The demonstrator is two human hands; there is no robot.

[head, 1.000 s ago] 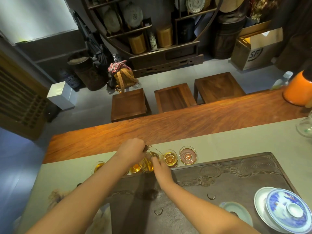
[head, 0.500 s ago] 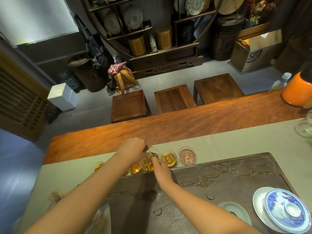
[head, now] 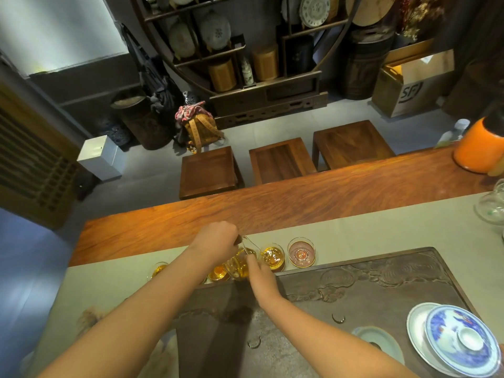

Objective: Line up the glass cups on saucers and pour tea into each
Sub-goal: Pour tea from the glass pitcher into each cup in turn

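Note:
A row of glass cups runs along the far edge of the dark carved tea tray. My left hand grips the handle of a glass pitcher half full of amber tea, tilted over the row. My right hand steadies the pitcher's side with its fingertips. Just right of the pitcher stands a cup of amber tea. The rightmost cup holds no tea and shows pink. Another filled cup sits under my left wrist, and a filled one at the far left. Saucers are hard to make out.
A blue-and-white lidded gaiwan on a saucer and a pale green dish sit at the tray's right. A glass vessel and an orange container stand far right. Three wooden stools lie beyond the table.
Both hands and the pitcher have stayed almost still over the row of cups; the tea level in the cup beside the pitcher looks about the same.

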